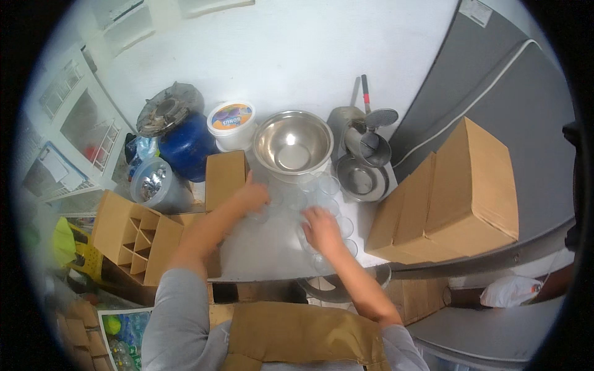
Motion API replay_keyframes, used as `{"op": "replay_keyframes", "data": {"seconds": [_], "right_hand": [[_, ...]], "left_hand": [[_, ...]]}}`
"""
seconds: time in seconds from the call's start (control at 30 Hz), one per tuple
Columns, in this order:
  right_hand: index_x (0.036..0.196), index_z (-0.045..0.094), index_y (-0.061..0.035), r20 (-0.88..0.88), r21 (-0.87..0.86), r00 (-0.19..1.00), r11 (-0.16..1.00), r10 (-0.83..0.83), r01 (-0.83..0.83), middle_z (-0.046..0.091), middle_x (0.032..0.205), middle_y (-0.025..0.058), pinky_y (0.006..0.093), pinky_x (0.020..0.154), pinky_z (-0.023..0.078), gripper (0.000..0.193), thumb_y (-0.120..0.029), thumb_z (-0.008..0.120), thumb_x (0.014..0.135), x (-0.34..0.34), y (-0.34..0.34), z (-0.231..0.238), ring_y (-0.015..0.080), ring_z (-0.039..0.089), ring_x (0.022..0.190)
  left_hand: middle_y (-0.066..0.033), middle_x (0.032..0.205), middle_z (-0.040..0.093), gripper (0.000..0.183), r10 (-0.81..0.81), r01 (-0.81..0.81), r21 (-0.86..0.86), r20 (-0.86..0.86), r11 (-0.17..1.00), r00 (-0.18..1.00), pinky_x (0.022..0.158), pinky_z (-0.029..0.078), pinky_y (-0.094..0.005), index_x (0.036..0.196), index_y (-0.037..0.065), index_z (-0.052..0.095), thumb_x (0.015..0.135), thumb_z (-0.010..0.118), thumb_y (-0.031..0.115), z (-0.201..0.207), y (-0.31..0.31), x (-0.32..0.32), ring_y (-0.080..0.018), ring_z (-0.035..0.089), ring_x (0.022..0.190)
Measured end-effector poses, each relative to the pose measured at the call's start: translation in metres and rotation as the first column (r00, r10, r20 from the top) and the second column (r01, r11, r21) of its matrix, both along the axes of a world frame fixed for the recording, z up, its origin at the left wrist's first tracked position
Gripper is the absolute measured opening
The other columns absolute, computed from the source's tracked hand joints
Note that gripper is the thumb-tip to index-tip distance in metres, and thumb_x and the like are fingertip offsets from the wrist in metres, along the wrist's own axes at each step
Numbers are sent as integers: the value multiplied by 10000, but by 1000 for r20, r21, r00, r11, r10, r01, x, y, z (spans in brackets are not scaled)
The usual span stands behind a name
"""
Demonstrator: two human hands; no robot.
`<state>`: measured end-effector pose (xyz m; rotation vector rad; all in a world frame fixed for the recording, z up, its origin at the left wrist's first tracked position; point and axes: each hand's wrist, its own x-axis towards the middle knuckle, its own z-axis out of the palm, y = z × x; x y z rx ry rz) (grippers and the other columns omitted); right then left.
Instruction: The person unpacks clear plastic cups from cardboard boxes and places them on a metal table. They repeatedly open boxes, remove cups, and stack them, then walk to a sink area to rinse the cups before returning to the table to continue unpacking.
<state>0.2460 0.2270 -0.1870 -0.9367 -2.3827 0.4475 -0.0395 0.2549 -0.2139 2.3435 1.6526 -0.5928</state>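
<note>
Several clear drinking glasses (pixel 328 185) stand grouped on a pale tabletop (pixel 238 256). My left hand (pixel 252 194) reaches over the left side of the group, close to the small closed cardboard box (pixel 225 179). Its fingers are blurred, and a faint glass outline shows just below them. My right hand (pixel 322 230) is among the glasses on the right, its fingers curved round the rim of one glass. The lower part of that glass is hard to make out. A steel mixing bowl (pixel 293 143) sits behind the glasses.
At left is an open cardboard box with dividers (pixel 143 250). Behind it stand a clear bucket (pixel 159 182), a blue gas cylinder with burner (pixel 185 145) and a white lidded tub (pixel 232 127). Metal pans (pixel 362 177) and large cardboard boxes (pixel 445 198) flank the right side.
</note>
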Motion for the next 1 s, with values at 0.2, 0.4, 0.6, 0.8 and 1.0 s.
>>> {"op": "replay_keyframes", "data": {"seconds": [0.2,0.4,0.6,0.8,1.0], "right_hand": [[1195,497,-103,401,2,907,990,-128,139,666,938,138,469,865,419,479,-120,701,762,-68,81,-38,302,629,950],[1172,440,-120,450,-56,892,995,-49,83,689,806,130,494,902,383,465,-35,639,760,-83,97,-50,329,658,855],[1163,432,-124,456,-95,847,962,272,-258,676,796,133,499,943,382,475,26,625,754,-98,78,-49,345,666,843],[1202,432,-110,455,-55,753,859,476,-509,679,808,141,517,964,406,486,-3,640,776,-109,32,-57,342,670,835],[1133,499,-101,215,-104,860,887,463,-451,666,976,145,456,887,454,421,-16,684,765,-92,18,-6,323,633,965]], "left_hand": [[-79,1024,641,247,17,-23,63,95,998,995,1141,231,-570,1009,236,730,793,673,131,-20,-32,8,-274,595,1083],[-87,916,649,202,-166,148,160,109,976,980,1055,363,-475,901,202,740,832,568,121,-8,-83,10,-302,611,1015],[-105,986,607,267,-163,143,126,163,982,973,1090,321,-501,1006,209,714,846,530,100,-15,-141,6,-320,582,1057],[-128,1284,483,315,30,-53,72,299,996,954,1005,443,-466,1133,198,671,857,544,115,7,-166,12,-331,498,1190],[-98,1453,348,375,-132,59,224,327,973,936,867,554,-345,1142,234,682,791,636,112,0,-152,12,-325,419,1254]]}}
